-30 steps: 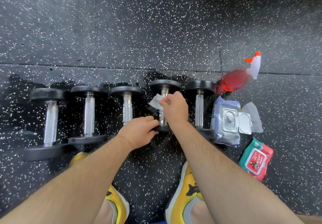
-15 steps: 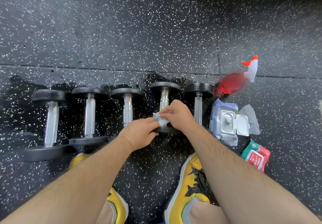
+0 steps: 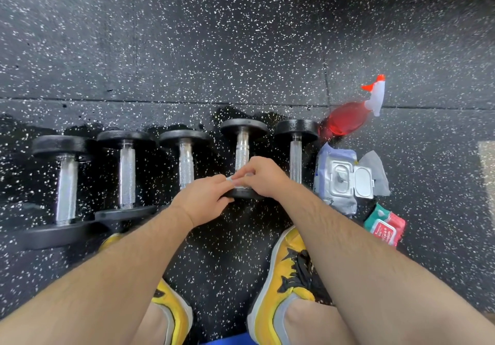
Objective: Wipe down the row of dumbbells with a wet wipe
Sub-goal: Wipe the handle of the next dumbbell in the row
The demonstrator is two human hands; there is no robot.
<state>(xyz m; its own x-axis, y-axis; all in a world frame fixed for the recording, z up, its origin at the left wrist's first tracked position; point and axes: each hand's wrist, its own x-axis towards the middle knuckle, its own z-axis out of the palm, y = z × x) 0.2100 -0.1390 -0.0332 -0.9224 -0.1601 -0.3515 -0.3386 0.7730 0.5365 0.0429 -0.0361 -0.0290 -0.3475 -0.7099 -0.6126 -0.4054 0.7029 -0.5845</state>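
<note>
The speckled floor (image 3: 187,49) lay open beyond the far heads of the dumbbells (image 3: 186,162), crossed there by one seam (image 3: 107,100) running left to right, with a second seam (image 3: 325,82) running away from us above the bottle (image 3: 345,119). On the near side there was less room: two yellow shoes (image 3: 286,277) stood just short of the near heads. We counted five dumbbells side by side, handles pointing away from us, with narrow gaps between them. The fourth dumbbell (image 3: 242,146) sat a little farther away than its neighbours. The right hand (image 3: 263,178) was curled round the low end of its handle, pressing the wipe (image 3: 232,180) there, only a white scrap of it showing. The left hand (image 3: 203,200) met it, fingers curled at the near head; we thought it gripped that head but could not be sure. Right of the row lay one red spray bottle on its side, one pack (image 3: 340,183) with its lid open, one grey sheet (image 3: 375,173) against it, and one small red pack (image 3: 385,228) nearer us.
</note>
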